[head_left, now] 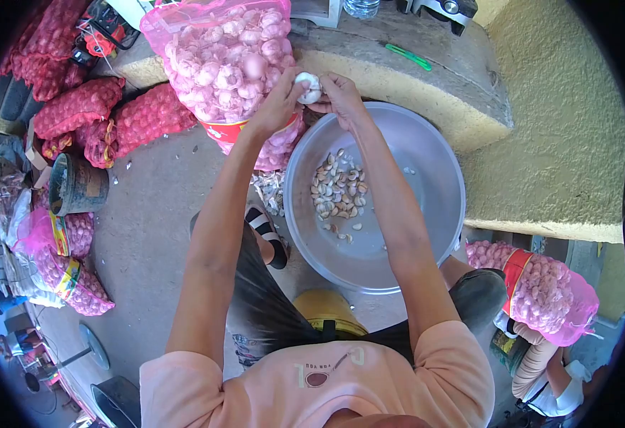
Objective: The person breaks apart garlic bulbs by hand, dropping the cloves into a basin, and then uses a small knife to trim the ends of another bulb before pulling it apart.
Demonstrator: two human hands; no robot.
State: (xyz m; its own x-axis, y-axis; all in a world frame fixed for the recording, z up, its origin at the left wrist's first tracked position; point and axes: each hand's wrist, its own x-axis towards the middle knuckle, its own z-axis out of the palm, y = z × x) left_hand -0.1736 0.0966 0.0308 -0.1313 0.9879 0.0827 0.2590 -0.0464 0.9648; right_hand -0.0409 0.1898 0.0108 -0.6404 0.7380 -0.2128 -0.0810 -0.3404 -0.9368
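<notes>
A white garlic bulb is held up between my hands, in front of a pink mesh sack of garlic. My left hand grips it from the left with bent fingers. On the other side, my right hand has its fingers closed at the bulb's edge; its fingertips are partly hidden. Below and to the right stands a wide grey plastic basin, with loose garlic cloves gathered on the left part of its bottom. Pale peelings lie on the floor beside the basin.
A green utility knife lies on the concrete ledge. Red mesh sacks and a dark bucket stand at left. More garlic sacks are at right, near another person. A yellow seat is beneath me.
</notes>
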